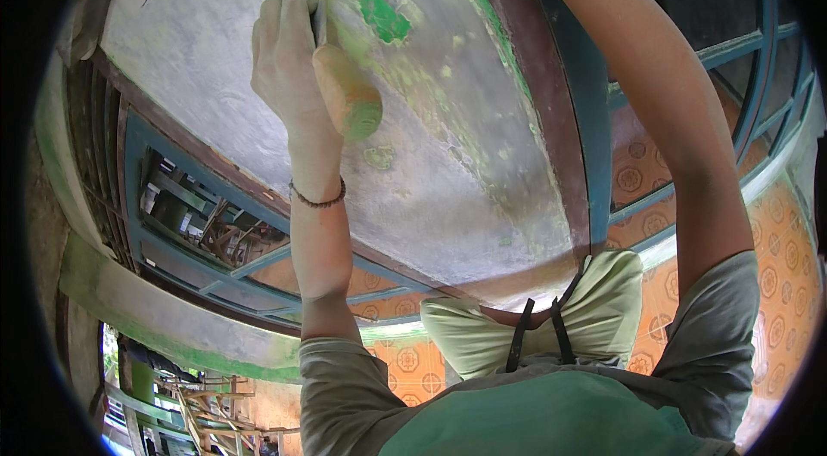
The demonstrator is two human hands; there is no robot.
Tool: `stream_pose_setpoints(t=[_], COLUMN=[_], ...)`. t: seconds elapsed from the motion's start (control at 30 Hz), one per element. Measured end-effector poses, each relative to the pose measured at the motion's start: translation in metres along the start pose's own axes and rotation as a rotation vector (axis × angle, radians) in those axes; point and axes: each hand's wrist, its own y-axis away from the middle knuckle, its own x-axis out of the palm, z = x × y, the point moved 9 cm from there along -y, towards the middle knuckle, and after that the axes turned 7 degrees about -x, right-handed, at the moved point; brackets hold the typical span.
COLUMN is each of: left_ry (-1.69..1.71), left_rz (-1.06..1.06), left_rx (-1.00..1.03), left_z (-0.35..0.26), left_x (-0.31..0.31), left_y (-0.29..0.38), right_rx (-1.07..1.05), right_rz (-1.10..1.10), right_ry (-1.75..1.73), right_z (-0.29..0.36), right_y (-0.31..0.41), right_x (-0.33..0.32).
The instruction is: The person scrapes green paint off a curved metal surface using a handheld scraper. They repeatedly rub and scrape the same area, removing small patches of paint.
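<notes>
My left hand (287, 62), pale with dust, is raised against the wall (439, 197) and grips a wooden-handled bladed tool (350, 94). The thick, rounded handle points back toward me. Only a narrow strip of its blade shows beside my fingers, so the exact kind of tool is unclear. Patches of green paint (385, 15) remain on the grey, scuffed wall to the right of the blade. A beaded bracelet circles my left wrist. My right arm reaches up past the top edge, and the right hand is out of view.
Blue-framed windows flank the wall, one on the left (210, 269) and one on the right (601, 152), with a brown frame strip (549, 55) between wall and right window. Patterned orange floor tiles (413, 359) lie below. Wooden furniture or lumber (213, 411) stands at lower left.
</notes>
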Motion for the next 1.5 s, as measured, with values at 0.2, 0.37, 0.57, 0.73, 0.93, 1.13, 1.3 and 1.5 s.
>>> stream_pose_setpoints(t=[0.2,0.37,0.57,0.73,0.93,1.13,1.3,1.5], left_ry=[-0.032,-0.054,0.036,0.119,0.439,0.538,0.523,0.169], left_rz=[-0.001,0.035,0.036,0.042,0.178,0.29,0.281,0.056], left_rx=[-0.025,-0.041,-0.152,-0.242,-0.351,-0.312,-0.132,-0.095], left_z=[0.005,-0.003,0.006,0.007,-0.015,-0.036,-0.032,0.028], left_x=[0.001,0.003,0.0,-0.001,0.014,0.007,0.006,-0.012], left_y=[0.003,0.003,0.002,0.023,0.061,0.083,0.077,0.058], right_rx=[0.023,0.055,0.089,0.261,0.496,0.839,0.715,0.255], right_rz=[0.017,0.046,0.072,0.2,0.389,0.315,0.272,0.258], right_ry=[-0.031,-0.042,0.011,-0.267,-0.714,-0.933,-0.734,-0.4], right_z=[0.001,0.0,0.024,0.083,0.146,0.152,0.129,0.126], right_y=[-0.002,-0.002,0.016,0.059,0.103,0.115,0.098,0.051], right_x=[0.001,-0.001,-0.006,-0.037,-0.05,-0.036,-0.039,-0.061])
